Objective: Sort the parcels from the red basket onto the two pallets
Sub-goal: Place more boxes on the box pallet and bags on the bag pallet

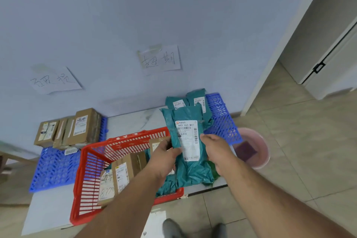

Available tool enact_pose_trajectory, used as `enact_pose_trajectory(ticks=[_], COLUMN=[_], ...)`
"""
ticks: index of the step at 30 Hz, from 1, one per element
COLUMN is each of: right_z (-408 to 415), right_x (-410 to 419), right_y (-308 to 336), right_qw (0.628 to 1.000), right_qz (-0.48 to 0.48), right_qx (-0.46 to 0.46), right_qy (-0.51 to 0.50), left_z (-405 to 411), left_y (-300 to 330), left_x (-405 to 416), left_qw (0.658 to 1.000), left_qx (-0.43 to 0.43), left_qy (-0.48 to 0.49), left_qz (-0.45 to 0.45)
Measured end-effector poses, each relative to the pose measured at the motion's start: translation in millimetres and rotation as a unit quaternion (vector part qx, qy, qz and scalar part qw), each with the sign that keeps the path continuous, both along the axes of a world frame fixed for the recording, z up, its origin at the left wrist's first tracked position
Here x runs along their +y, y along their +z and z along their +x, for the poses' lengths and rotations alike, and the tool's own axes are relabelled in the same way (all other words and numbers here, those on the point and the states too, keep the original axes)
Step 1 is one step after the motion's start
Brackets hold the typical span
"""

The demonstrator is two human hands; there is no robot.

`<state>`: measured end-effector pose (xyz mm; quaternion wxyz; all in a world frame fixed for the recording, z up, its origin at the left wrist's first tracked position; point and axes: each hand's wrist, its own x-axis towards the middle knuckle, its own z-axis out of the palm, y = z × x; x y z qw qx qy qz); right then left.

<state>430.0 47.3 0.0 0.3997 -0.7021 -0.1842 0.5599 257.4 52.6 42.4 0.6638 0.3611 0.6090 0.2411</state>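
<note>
I hold a teal plastic mailer (190,170) with a white shipping label upright over the red basket (85,179). My left hand (164,157) grips its left edge and my right hand (218,149) grips its right edge. Inside the basket lie brown cardboard parcels (120,174) and more teal bags (166,187). The left blue pallet (54,168) carries several cardboard boxes (77,127) at its back. The right blue pallet (222,120) carries teal mailers (185,102) leaning on the wall.
Two handwritten paper signs are taped to the wall, one (55,80) above the left pallet and one (160,60) above the right pallet. A pink bucket (258,147) stands right of the right pallet. A door frame and white door (328,44) are at right.
</note>
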Motion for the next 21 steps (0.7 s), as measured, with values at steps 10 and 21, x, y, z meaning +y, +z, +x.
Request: enact_pose_trajectory(ticks=[10, 21], right_z=[37.1, 84.5], right_x=[7.8, 34.0], right_y=[-5.0, -15.5], right_qw=[0.997, 0.992], right_qz=[-0.006, -0.004], right_qx=[-0.062, -0.117], right_qy=[-0.037, -0.038], left_z=[36.7, 81.0], left_y=[-25.2, -48.5], left_x=[31.6, 64.3], left_qw=[0.998, 0.999], left_qx=[-0.042, -0.007], left_qy=[-0.04, -0.04], left_qz=[0.004, 0.016])
